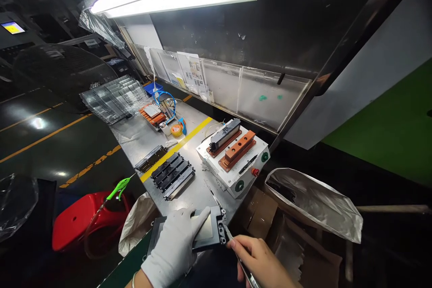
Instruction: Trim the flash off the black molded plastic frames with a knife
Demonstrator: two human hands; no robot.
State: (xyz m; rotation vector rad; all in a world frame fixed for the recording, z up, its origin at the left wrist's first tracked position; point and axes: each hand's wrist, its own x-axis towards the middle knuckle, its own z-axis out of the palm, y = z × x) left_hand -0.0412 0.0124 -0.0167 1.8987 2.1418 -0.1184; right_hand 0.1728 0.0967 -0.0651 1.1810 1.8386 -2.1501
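My left hand (175, 238), in a white glove, grips a flat black part (218, 218) with a pale rectangular panel (205, 228), over the table's near edge. Bare, my right hand (254, 258) is closed around a slim metal tool (240, 262), whose tip meets the part's right end beside small round holes. A thin pointed tool (212, 192) lies just beyond the part. Several similar black parts (172, 174) lie side by side on the metal table (199, 193).
A white control box (219, 168) carries an orange-brown block (239, 149) and a black part (225, 135). Farther back are an orange fixture (153, 119) and tape roll (176, 130). A red stool (79, 220) stands left; a lined bin (313, 198) is right.
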